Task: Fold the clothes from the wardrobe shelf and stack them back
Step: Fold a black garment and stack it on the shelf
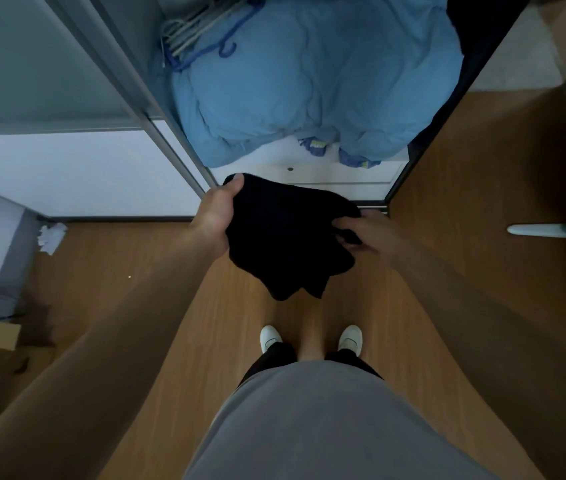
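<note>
Wood floor (361, 306) underfoot, white shoes (271, 337) nearest. Above it, the black garment (285, 233) hung bunched in mid-air: left hand (215, 216) gripped its top corner, right hand (368, 233) pinched its edge. Beyond, wardrobe (309, 174) held blue bedding (316, 88) and hangers (198, 26).

Garment (288, 233) between hands, before wardrobe shelf (309, 174); quilt (316, 84) on shelf.
</note>
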Demonstrator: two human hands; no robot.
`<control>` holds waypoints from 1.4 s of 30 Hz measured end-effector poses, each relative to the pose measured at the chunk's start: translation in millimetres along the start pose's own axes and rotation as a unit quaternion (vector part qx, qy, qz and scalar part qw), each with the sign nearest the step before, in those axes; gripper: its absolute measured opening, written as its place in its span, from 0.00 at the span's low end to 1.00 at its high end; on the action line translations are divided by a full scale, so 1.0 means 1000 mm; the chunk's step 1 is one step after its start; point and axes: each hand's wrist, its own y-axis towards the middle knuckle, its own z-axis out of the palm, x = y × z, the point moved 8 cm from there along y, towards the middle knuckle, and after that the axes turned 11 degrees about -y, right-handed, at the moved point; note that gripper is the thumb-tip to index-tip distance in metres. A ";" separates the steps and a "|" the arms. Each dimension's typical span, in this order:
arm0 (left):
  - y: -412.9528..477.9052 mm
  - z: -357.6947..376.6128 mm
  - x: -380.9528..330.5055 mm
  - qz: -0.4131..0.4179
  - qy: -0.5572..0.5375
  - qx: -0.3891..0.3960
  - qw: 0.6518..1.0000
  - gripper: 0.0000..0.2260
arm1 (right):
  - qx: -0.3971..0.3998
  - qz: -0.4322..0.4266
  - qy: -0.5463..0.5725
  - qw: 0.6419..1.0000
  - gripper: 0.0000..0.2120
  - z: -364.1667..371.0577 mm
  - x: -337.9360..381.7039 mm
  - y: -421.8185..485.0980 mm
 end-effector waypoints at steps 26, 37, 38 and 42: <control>-0.029 0.049 -0.013 -0.074 -0.136 0.146 0.977 0.22 | 0.219 -0.054 0.175 0.958 0.41 0.064 0.012 -0.024; -0.020 0.046 -0.017 -0.042 0.042 0.064 0.996 0.18 | 0.159 -0.156 -0.054 0.973 0.35 0.073 0.057 -0.047; -0.018 0.044 -0.021 -0.022 0.062 0.054 0.996 0.17 | 0.153 -0.161 -0.053 0.973 0.28 0.073 0.060 -0.050; -0.009 0.039 -0.033 0.044 0.069 0.109 0.991 0.24 | 0.121 -0.147 0.059 0.980 0.20 0.069 0.068 -0.056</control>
